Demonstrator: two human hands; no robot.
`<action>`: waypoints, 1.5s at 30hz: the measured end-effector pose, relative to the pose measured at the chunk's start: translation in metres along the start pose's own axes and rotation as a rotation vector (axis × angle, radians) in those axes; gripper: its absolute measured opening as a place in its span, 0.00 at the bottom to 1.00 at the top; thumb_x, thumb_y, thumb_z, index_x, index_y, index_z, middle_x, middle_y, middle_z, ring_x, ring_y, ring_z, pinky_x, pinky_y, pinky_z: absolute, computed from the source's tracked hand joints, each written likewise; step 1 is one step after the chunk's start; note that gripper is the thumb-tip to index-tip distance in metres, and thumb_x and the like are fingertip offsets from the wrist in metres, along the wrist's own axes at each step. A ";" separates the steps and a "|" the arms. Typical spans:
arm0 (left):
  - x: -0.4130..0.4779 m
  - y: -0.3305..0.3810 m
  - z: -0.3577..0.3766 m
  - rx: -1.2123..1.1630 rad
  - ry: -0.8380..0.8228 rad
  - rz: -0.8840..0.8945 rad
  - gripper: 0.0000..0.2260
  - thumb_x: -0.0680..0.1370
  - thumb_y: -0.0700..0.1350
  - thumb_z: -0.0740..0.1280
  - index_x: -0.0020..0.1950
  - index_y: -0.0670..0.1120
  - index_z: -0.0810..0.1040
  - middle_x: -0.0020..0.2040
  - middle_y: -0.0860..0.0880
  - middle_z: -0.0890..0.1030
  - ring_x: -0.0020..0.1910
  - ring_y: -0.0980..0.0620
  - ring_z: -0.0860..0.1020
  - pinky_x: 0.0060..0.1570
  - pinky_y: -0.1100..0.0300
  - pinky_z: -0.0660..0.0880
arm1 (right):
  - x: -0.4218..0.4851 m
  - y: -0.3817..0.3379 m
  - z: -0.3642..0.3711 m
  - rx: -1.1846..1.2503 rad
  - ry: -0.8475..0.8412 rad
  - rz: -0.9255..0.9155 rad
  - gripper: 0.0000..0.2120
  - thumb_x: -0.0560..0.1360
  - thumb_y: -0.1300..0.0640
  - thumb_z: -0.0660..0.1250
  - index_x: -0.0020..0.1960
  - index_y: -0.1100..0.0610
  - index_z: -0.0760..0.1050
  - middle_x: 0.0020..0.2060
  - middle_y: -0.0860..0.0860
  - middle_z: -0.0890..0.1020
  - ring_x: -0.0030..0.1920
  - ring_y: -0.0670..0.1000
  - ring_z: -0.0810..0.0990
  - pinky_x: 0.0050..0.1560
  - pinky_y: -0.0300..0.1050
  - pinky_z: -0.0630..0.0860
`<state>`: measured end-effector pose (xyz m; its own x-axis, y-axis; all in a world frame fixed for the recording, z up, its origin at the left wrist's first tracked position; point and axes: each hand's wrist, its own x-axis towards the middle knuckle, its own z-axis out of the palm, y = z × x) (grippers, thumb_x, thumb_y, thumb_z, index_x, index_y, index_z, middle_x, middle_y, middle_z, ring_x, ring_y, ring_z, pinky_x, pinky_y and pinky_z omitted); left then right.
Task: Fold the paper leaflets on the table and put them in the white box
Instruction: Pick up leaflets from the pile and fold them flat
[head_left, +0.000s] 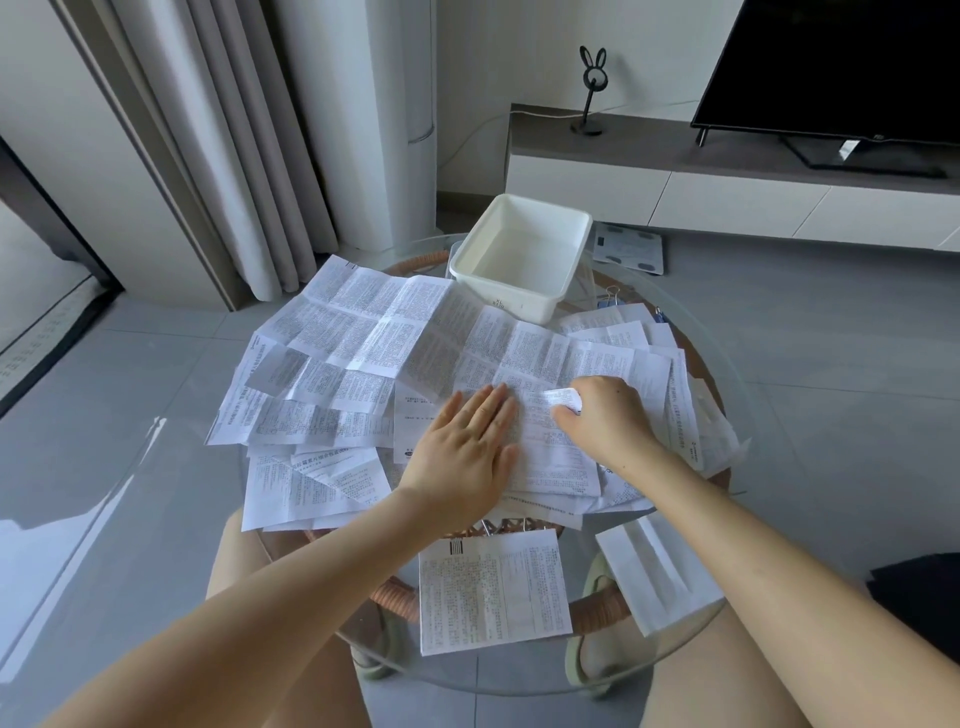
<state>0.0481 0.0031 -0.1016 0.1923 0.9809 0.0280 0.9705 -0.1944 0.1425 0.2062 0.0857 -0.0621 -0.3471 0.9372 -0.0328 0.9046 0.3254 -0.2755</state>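
White box (511, 297) at far edge | left grip (467, 447) flat on leaflet (545, 447) | right grip (600, 415) pinches its fold

Both forearms are bare along their whole visible length, and the left hand (467, 441) and right hand (602, 421) are bare as well. The right hand has one or two small dark specks on its back. The thighs, at the near left and near right, are also bare. A piece of black cloth (919, 597) lies over the right thigh at the right edge; which garment it is cannot be told. On the feet are soft, pale yellow-green slippers (592, 623), dimly seen.
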 end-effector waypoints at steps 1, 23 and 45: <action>0.000 0.001 -0.001 0.025 -0.020 -0.002 0.31 0.76 0.58 0.29 0.77 0.47 0.39 0.77 0.50 0.39 0.72 0.58 0.33 0.72 0.56 0.31 | -0.005 -0.003 -0.003 0.009 0.024 0.002 0.11 0.77 0.57 0.64 0.38 0.59 0.68 0.35 0.52 0.74 0.38 0.54 0.73 0.32 0.40 0.64; 0.010 -0.044 -0.042 0.338 -0.443 0.345 0.32 0.72 0.69 0.38 0.69 0.60 0.28 0.71 0.49 0.28 0.75 0.50 0.33 0.74 0.52 0.36 | -0.055 0.026 -0.008 -0.357 -0.254 -0.049 0.39 0.73 0.31 0.56 0.74 0.37 0.37 0.77 0.57 0.41 0.76 0.57 0.36 0.71 0.62 0.31; 0.006 0.018 -0.110 -0.289 0.246 -0.084 0.14 0.80 0.49 0.64 0.37 0.42 0.74 0.31 0.49 0.74 0.33 0.49 0.69 0.33 0.56 0.59 | -0.045 -0.021 -0.078 0.194 0.368 -0.435 0.05 0.73 0.58 0.67 0.46 0.55 0.81 0.34 0.49 0.83 0.29 0.48 0.77 0.31 0.39 0.70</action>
<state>0.0506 0.0052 0.0096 0.0389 0.9710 0.2357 0.8937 -0.1394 0.4265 0.2219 0.0468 0.0201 -0.5355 0.7161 0.4477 0.6249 0.6925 -0.3603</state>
